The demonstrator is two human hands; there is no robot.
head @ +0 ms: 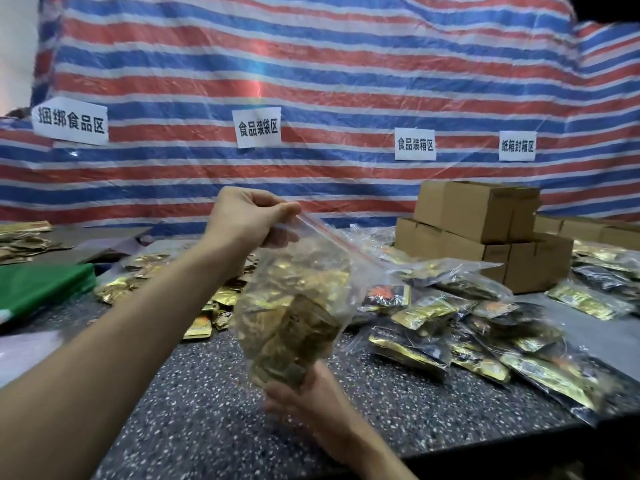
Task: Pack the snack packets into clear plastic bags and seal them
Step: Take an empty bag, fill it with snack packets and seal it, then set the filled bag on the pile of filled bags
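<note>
Bag (277,271) of gold packets (304,327) hung above table (194,393), left hand (249,220) pinching its zip corner; right hand (308,403), blurred, touched its base, grip impossible to tell.

Facing you on the striped tarp (346,74), the left sign (70,121) reads 捆绑食品区, the second sign (258,128) 食品装袋区, the third sign (415,144) 食品装箱区, and the right sign (517,146) 纸箱封箱区.

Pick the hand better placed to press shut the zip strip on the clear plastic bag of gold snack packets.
Left, probably: the left hand pinches the red zip strip atop the clear plastic bag; the right hand holds its bottom, far from the strip.
</note>
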